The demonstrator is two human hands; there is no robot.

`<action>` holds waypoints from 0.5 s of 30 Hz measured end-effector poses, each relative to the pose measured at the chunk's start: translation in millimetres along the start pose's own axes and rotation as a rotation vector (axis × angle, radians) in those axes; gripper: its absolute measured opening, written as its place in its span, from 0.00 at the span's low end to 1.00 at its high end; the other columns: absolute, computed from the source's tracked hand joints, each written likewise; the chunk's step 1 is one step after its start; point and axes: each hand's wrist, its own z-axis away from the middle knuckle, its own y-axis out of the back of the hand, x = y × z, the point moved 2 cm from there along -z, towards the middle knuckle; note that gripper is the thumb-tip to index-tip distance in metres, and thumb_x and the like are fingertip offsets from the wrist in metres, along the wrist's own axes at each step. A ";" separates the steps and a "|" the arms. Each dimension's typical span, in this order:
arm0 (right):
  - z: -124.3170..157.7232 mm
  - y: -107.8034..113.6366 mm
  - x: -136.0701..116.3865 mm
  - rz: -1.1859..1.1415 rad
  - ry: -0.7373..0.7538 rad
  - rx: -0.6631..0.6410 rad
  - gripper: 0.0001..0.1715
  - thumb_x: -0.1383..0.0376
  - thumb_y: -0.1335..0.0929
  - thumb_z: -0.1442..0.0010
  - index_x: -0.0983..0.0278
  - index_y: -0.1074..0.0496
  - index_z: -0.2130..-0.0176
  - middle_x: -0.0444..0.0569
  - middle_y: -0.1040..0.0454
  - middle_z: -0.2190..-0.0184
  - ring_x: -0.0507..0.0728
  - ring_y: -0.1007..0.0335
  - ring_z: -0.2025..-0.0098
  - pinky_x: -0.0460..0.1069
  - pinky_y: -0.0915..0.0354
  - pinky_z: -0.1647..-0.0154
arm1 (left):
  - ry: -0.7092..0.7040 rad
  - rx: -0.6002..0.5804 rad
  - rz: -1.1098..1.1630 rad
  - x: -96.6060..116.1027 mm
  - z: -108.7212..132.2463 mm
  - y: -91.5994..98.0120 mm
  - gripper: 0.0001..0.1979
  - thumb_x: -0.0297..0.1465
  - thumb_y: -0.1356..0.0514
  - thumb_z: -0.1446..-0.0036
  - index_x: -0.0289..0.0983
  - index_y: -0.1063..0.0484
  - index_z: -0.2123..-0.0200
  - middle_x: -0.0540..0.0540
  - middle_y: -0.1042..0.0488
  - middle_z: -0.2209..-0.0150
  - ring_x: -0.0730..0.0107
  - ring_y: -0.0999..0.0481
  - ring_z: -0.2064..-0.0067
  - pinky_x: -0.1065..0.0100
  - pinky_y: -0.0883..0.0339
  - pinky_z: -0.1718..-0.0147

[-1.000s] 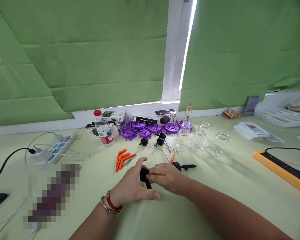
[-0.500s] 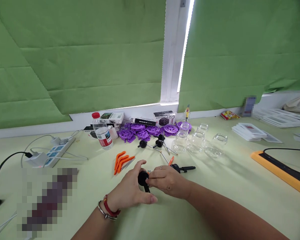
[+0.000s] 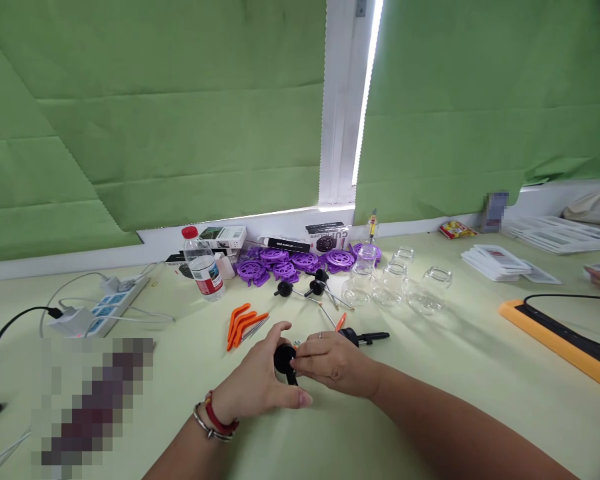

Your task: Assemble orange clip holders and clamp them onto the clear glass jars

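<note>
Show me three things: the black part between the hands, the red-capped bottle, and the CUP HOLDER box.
Black part [image 3: 283,360]: head view, on its round face.
Bottle [image 3: 208,278]: head view, on its label.
Box [image 3: 326,244]: head view, on its printed front.

Plain black is shown by the held round-headed part [image 3: 284,359]; bright orange by the angled handles [image 3: 238,329], purple by the openwork discs [image 3: 339,259]. The bottle [image 3: 203,262] is capped in red and banded by a label [image 3: 210,281] in red, white and blue. Pale yellow-green is spread over the tabletop [image 3: 455,353], deeper green over the blinds [image 3: 205,133]. The snack packet [image 3: 457,230] is patterned in red and yellow.
</note>
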 end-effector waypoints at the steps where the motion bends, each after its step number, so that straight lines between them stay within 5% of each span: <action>1: 0.0 -0.3 0.0 0.003 0.001 0.008 0.14 0.65 0.39 0.34 0.66 0.25 0.60 0.50 0.24 0.68 0.50 0.30 0.68 0.46 0.34 0.66 | 0.003 0.005 -0.002 0.1 0.3 -0.1 0.52 0.43 0.31 0.64 0.40 0.56 0.39 0.43 0.32 0.54 0.59 0.31 0.56 0.57 0.36 0.55; 15: 3.1 -2.8 0.3 0.013 -0.021 0.045 0.13 0.63 0.37 0.35 0.65 0.27 0.57 0.50 0.24 0.67 0.50 0.29 0.67 0.46 0.33 0.66 | -0.039 -0.035 0.030 -2.6 0.1 -2.4 0.52 0.44 0.31 0.63 0.39 0.56 0.39 0.42 0.32 0.52 0.58 0.30 0.53 0.57 0.37 0.53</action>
